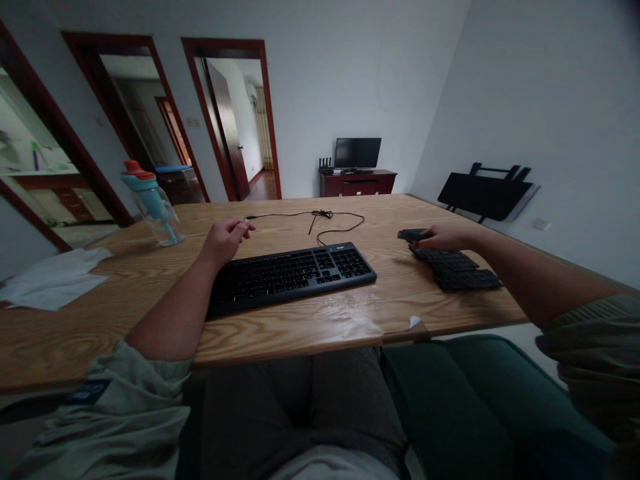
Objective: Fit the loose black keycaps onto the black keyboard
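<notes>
A black keyboard [295, 272] lies on the wooden table [310, 327] in front of me. Its black cable [325, 217] runs in loops behind it. My left hand [226, 239] rests just beyond the keyboard's left end, fingers pinched on the plug end of the cable. My right hand [444, 237] lies at the far end of a smaller black keypad-like slab [457, 270] to the right, fingers closed on a small dark object [411, 235]; what that object is I cannot make out.
A clear water bottle [153, 203] with an orange and blue lid stands at the back left. White paper [50, 280] lies at the left edge. A folded black table [483, 193] leans on the right wall. A TV [357, 153] stands far back.
</notes>
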Motion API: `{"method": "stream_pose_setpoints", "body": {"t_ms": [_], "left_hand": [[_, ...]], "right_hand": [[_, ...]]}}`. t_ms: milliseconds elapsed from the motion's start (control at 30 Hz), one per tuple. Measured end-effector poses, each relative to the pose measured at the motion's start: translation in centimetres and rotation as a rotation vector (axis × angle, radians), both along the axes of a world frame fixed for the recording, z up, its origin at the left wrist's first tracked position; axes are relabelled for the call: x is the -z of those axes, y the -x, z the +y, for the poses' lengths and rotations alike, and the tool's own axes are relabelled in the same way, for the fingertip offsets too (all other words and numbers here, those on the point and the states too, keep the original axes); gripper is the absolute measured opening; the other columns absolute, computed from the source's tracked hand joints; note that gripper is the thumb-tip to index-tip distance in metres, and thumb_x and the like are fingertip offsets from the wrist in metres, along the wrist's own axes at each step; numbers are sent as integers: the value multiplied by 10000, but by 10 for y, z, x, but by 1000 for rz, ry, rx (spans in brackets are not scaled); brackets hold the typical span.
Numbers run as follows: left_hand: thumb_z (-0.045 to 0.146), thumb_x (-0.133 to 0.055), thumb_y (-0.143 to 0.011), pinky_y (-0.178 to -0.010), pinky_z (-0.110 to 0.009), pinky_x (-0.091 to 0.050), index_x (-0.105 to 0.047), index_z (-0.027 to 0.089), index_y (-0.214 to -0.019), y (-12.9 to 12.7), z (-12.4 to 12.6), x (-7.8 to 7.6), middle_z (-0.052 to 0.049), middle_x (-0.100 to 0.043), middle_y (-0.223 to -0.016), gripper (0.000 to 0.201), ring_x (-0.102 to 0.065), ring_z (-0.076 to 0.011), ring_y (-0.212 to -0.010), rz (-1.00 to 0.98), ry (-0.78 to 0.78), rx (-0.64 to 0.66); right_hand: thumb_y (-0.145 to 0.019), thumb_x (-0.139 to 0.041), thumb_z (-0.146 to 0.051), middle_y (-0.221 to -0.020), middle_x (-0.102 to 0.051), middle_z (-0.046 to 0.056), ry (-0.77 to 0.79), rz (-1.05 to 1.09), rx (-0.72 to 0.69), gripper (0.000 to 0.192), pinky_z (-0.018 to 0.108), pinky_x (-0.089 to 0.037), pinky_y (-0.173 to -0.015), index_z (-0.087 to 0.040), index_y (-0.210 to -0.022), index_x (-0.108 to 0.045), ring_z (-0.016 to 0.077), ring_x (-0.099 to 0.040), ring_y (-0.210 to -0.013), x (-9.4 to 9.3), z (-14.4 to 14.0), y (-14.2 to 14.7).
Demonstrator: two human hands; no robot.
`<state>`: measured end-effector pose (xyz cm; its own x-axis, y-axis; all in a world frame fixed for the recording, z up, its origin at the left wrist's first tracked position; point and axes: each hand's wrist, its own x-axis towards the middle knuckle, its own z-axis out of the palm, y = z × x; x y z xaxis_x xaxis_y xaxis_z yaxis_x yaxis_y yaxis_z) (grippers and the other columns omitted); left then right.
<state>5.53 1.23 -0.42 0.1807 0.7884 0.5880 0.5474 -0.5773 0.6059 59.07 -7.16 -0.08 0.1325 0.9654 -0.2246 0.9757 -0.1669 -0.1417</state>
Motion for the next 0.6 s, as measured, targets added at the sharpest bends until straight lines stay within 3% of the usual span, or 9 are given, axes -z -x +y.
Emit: {"method": "stream_pose_setpoints", "body": {"t_ms": [200, 433, 600], "left_hand": [[441, -484, -840, -589, -270, -429, -738, 150, -806, 0, -1, 0, -32, -626, -654, 388, -524, -151, -601, -8, 7, 12], [451, -487, -845, -594, -274, -430, -738, 145, -814, 1, 2, 2, -29, -626, -654, 397, -525, -153, -605, -1, -4, 16], [440, -491, -841, -585, -275, -434, -742, 146, -806, 1, 1, 1, -32, -627, -646, 388, -529, -154, -598, -10, -4, 16]], "right_hand": [[-852, -531, -542, -895, -694, 112, -2, -45, 32, 485, 355, -446, -689, -146, -1059, -722, 270, -627, -820, -2, -2, -9], [-865, -517, -476, -1015, -706, 121, 14, -34, 74, 461, 346, -473, -739, -131, -1104, -710, 270, -637, -904, 0, -4, -2], [-856, -534, -481, -977, -715, 118, -25, -34, 55, 452, 369, -475, -747, -139, -1075, -731, 277, -635, -875, 2, -3, -5]]}}
